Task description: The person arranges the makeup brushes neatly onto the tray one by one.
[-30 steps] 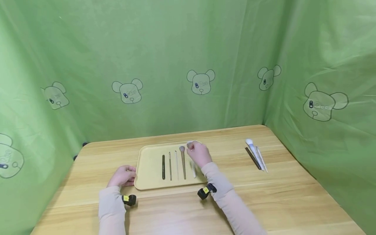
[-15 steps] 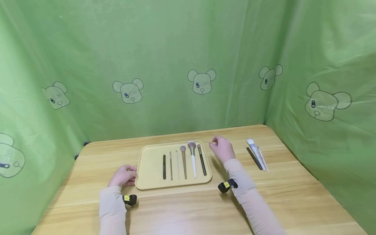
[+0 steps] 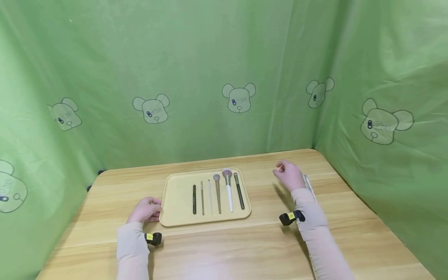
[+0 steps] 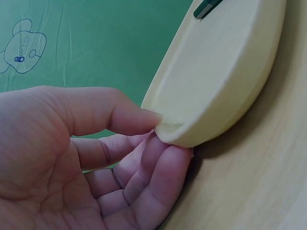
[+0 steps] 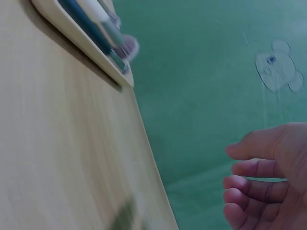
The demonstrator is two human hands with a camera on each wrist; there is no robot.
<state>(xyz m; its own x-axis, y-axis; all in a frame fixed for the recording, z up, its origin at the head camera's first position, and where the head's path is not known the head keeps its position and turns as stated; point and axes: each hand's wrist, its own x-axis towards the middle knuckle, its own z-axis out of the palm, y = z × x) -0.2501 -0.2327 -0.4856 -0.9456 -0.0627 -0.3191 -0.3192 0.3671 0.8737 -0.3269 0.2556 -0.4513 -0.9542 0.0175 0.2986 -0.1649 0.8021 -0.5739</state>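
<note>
Head, edges: tray (image 3: 178,202) lies flat-side up on the table (image 3: 210,252), its far rim near the table's back edge; green curtain (image 3: 196,58) stands behind and to the right.
Head, room: wood shows between the tray's right rim and the right hand (image 3: 289,175), also between the sleeves in front of the tray.
Head, tray contents: six in a row, left to right: black stick (image 3: 194,199), thin brown brush (image 3: 202,198), thin white brush (image 3: 210,194), brown brush (image 3: 218,194), white-handled brush (image 3: 229,190), black-handled brush (image 3: 239,192). Tray floor shows left of the row.
Head, loose brushes: pale handles (image 3: 309,187) on the table, mostly hidden by the right hand and sleeve.
Head, left hand: at the tray's left side, by the near corner (image 3: 145,210).
Left wrist, grip: thumb on the rim, fingers tucked underneath, gap closed on the tray.
Left wrist, tray: one dark handle end (image 4: 207,8) inside, away from the thumb.
Right wrist, grip: fingers loosely curled, thumb apart, holding nothing.
Right wrist, edges: tray corner with brushes at upper left, well apart from the hand; table edge runs diagonally between.
Right wrist, bottom: blurred dark patch (image 5: 124,215), can't tell what.
</note>
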